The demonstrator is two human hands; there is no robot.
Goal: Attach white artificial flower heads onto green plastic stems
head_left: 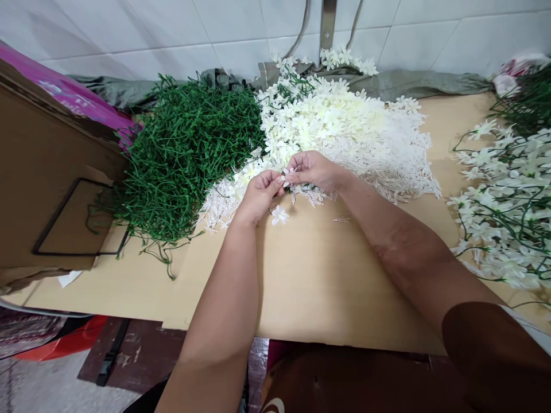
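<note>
My left hand (pixel 258 196) and my right hand (pixel 313 171) meet at the middle of the board, fingertips pinched together on a small white artificial flower (pixel 287 174) with a thin green stem. Another white flower (pixel 279 215) hangs just below my left hand. Right behind my hands lies a big heap of loose white flower heads (pixel 344 132). To its left sits a large mound of green plastic stems (pixel 185 152).
The work surface is a tan cardboard sheet (pixel 318 275). Assembled flower sprigs (pixel 508 201) pile up at the right. A brown cardboard box (pixel 38 166) with a black wire frame (pixel 77 221) stands at left. A white tiled wall runs behind.
</note>
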